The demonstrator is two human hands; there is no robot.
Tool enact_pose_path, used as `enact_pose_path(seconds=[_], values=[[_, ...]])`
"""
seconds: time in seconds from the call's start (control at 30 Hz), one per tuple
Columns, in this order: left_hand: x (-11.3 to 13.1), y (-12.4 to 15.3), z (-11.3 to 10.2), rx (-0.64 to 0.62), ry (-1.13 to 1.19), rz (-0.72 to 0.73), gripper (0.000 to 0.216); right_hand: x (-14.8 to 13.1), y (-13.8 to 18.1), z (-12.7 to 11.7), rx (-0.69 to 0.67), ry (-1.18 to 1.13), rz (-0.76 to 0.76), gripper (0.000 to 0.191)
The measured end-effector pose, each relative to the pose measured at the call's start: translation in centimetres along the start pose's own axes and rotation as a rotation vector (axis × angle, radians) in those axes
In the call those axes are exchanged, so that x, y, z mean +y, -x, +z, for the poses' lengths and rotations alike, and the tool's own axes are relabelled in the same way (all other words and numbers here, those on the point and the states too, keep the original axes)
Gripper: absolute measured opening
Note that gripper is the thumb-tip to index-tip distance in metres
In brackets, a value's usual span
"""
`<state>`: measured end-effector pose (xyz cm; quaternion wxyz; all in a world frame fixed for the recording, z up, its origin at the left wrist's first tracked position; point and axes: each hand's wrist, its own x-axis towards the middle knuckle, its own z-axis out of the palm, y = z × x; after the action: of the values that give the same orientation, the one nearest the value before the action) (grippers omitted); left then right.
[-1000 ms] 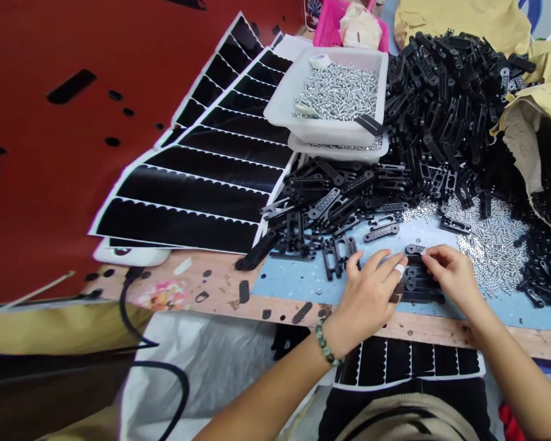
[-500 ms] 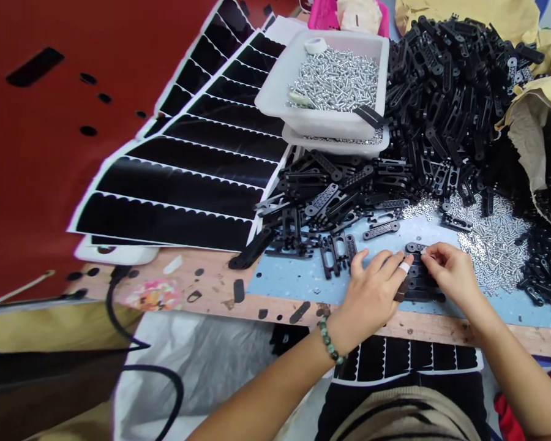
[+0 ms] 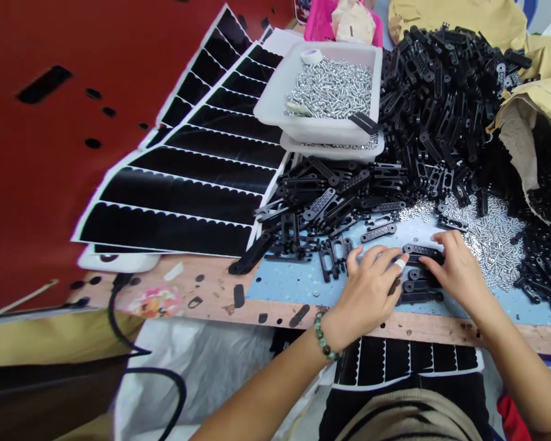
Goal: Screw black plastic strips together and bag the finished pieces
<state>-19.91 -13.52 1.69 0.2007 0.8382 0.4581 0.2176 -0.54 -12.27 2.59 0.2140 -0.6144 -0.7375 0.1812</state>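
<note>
Several slim black plastic links lie stacked side by side near the table's front edge, a lower link point(image 3: 421, 297) nearest me. My left hand point(image 3: 370, 285), with white tape around one finger, bends its fingers over the left ends of these links. The thumb and forefinger of my right hand point(image 3: 459, 266) grip the right part of the farthest link point(image 3: 423, 250), one on each long side. My left fingertips touch that link's left end. What lies under my left palm is hidden.
Loose black links point(image 3: 441, 104) are heaped behind, beside a white tub point(image 3: 321, 130) of metal pins. Loose silver pins point(image 3: 496, 245) and small black parts point(image 3: 544, 263) lie at the right. Black die-cut sheets point(image 3: 174, 202) cover the left side.
My right hand has opened from a close pinch to a wider grip across the farthest link. My left hand stays over the links' left ends. The view has tilted slightly.
</note>
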Motion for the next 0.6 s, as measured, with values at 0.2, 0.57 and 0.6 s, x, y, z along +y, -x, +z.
enact_pose_path(seconds=[0.2,0.57,0.6], values=[[0.6,-0.1,-0.5,-0.048,0.288,0.001,0.034,-2.3,1.0,-0.4,-0.149,-0.381,-0.346,0.013],[-0.3,-0.7,0.1,0.026,0.052,-0.034,0.036,1.2,0.2,1.3,0.097,-0.732,0.424,0.023],[-0.2,-0.7,0.3,0.005,0.015,-0.020,0.036,1.4,0.1,1.7,0.092,-0.727,0.446,0.024]])
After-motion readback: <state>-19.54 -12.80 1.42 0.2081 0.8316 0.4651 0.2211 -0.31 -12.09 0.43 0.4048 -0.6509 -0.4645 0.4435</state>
